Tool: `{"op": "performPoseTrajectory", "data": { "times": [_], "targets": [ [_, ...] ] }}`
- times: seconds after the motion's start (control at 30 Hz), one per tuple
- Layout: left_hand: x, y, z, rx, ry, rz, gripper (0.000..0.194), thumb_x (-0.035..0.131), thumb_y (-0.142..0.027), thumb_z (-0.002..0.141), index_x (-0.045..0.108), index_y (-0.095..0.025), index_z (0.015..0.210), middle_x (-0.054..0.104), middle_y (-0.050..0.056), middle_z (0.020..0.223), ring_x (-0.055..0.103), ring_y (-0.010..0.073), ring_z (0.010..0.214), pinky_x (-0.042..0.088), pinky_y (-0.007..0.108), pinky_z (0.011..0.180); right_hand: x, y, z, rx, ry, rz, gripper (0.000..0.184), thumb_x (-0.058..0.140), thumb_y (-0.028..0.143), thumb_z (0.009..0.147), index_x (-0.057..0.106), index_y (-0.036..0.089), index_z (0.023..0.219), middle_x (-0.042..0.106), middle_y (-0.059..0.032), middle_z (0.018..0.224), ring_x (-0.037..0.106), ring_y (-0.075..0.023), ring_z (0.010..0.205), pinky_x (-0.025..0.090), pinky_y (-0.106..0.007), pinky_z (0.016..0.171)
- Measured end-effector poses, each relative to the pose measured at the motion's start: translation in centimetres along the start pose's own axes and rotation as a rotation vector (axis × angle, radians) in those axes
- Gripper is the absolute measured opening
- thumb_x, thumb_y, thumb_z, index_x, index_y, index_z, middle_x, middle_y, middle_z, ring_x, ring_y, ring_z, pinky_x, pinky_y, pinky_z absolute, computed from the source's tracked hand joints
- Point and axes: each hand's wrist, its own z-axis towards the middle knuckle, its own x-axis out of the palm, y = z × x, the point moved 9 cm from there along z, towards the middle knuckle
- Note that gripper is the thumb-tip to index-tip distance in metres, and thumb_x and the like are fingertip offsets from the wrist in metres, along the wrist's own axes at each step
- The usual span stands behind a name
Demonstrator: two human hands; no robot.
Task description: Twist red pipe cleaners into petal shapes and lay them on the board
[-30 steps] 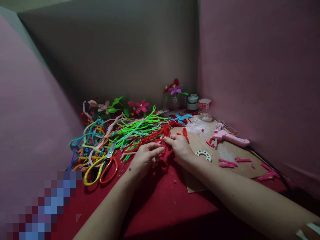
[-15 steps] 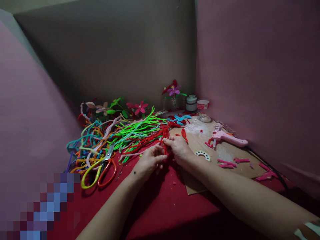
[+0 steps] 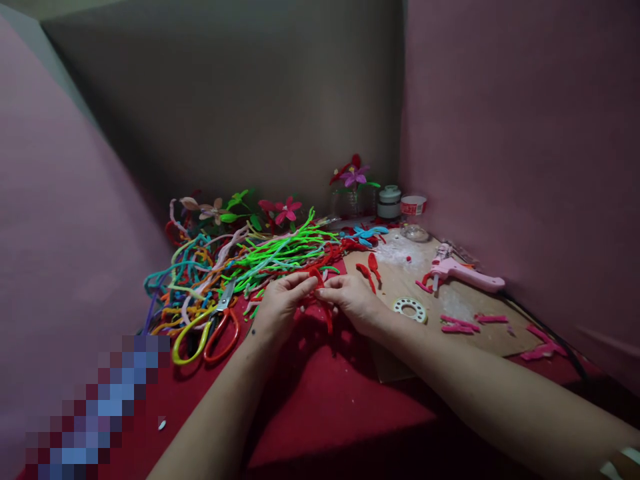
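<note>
Between my two hands is a red pipe cleaner (image 3: 329, 319), its upper end bent into a loop and its lower end hanging down. My left hand (image 3: 281, 301) pinches the looped end between thumb and fingertips. From the other side, my right hand (image 3: 353, 300) grips the same piece, its fingertips close to the left ones. Just past my right hand, red petal shapes (image 3: 374, 268) lie on the cardboard (image 3: 400, 287). Behind the hands spreads a heap of green pipe cleaners (image 3: 280, 250) among other colours.
Scissors (image 3: 220, 330) with yellow and red handles lie left of my hands. To the right are a pink glue gun (image 3: 467, 275), a white ring with holes (image 3: 410, 310) and pink scraps (image 3: 460, 325). Fuzzy flowers (image 3: 286, 210), a jar (image 3: 389, 202) and a plastic cup (image 3: 413, 205) stand at the back.
My left hand has moved up and left onto the red piece. The piece has turned from upright to slanting, its free end now pointing down. The view has shifted slightly.
</note>
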Motion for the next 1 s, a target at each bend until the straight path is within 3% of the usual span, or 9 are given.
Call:
{"op": "performPoseTrajectory", "data": {
  "times": [0.13,0.23,0.43,0.6,0.73,0.8,0.9,1.0],
  "targets": [
    [0.5,0.1,-0.1,-0.019,0.052,0.044,0.017,0.071,-0.025,0.060,0.066,-0.012,0.068,0.060,0.000,0.059,0.051,0.0081,0.052,0.038,0.020,0.053,0.5,-0.4,-0.1,0.013,0.042,-0.026,0.015,0.057,0.020,0.061,0.049,0.015,0.049,0.043,0.0046,0.043,0.034,-0.0059,0.041,0.025,-0.022,0.043],
    [0.3,0.1,-0.3,-0.003,0.011,0.117,0.015,0.070,-0.026,0.059,0.063,-0.013,0.060,0.057,-0.001,0.056,0.048,0.0084,0.051,0.037,0.020,0.052,0.7,-0.5,-0.2,0.026,0.048,-0.027,0.011,0.054,0.015,0.059,0.051,0.015,0.048,0.043,0.0046,0.042,0.034,-0.0057,0.039,0.023,-0.021,0.042],
    [-0.1,-3.1,-1.1,0.348,-0.182,0.490,0.017,0.066,-0.024,0.061,0.057,-0.016,0.050,0.049,-0.002,0.055,0.043,0.0095,0.055,0.034,0.021,0.053,0.4,-0.6,-0.1,0.064,0.027,0.016,0.013,0.052,0.013,0.057,0.051,0.015,0.044,0.044,0.0041,0.038,0.033,-0.0059,0.036,0.021,-0.022,0.040],
    [0.0,-1.6,-0.5,0.183,-0.120,0.385,0.015,0.065,-0.030,0.063,0.063,-0.016,0.063,0.056,-0.001,0.056,0.046,0.0101,0.052,0.037,0.021,0.050,0.7,-0.8,-0.2,0.076,0.047,-0.021,0.013,0.054,0.014,0.057,0.050,0.015,0.045,0.044,0.0044,0.038,0.033,-0.0057,0.036,0.022,-0.022,0.039],
    [-0.2,-2.5,-0.5,0.247,-0.149,0.447,0.016,0.066,-0.030,0.063,0.063,-0.015,0.059,0.057,0.000,0.055,0.048,0.0103,0.053,0.036,0.020,0.049,0.8,-0.8,-0.3,0.126,0.068,-0.013,0.016,0.056,0.015,0.056,0.048,0.015,0.042,0.044,0.0042,0.036,0.034,-0.0058,0.034,0.022,-0.022,0.039],
    [-1.0,-3.0,-0.3,0.237,-0.161,0.382,0.018,0.062,-0.033,0.066,0.063,-0.015,0.062,0.055,-0.001,0.053,0.043,0.0078,0.045,0.031,0.020,0.043,0.5,-0.7,-0.2,0.144,0.060,0.006,0.019,0.057,0.016,0.057,0.047,0.015,0.041,0.043,0.0040,0.035,0.033,-0.0058,0.034,0.021,-0.022,0.038],
    [-3.9,-3.9,-0.1,0.214,-0.259,0.243,0.021,0.061,-0.035,0.067,0.062,-0.015,0.072,0.052,-0.004,0.051,0.034,0.0053,0.037,0.023,0.020,0.037,-0.6,-0.5,0.2,0.139,-0.025,0.019,0.022,0.061,0.019,0.058,0.046,0.015,0.041,0.042,0.0044,0.034,0.032,-0.0050,0.033,0.018,-0.022,0.038],
    [-6.5,-4.6,0.5,0.161,-0.283,0.427,0.021,0.063,-0.035,0.065,0.062,-0.014,0.070,0.047,-0.005,0.044,0.032,0.0055,0.035,0.022,0.020,0.038,-1.6,-0.4,0.4,0.122,-0.119,0.075,0.022,0.062,0.022,0.059,0.046,0.015,0.045,0.041,0.0049,0.036,0.032,-0.0045,0.034,0.019,-0.021,0.038]
  ]
}}
